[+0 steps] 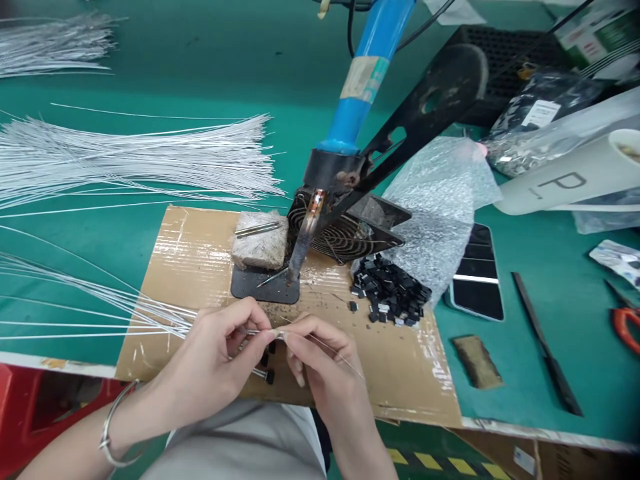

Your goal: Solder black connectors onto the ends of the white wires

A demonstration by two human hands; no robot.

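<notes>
Over the cardboard (167,267), left hand (215,373) and right hand (334,363) pinch a wire (253,331), fingertips closed; a few black tips (270,377) look fitted, while the black heap (393,290) and white bundle (150,160) lie loose

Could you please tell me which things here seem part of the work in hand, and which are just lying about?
Likely in use:
- white wires, running to the left hand
- thin strand, at the right hand
- soldering iron
- black pieces
- cardboard

Probably just lying about:
- phone
- cup
- scissors
</notes>
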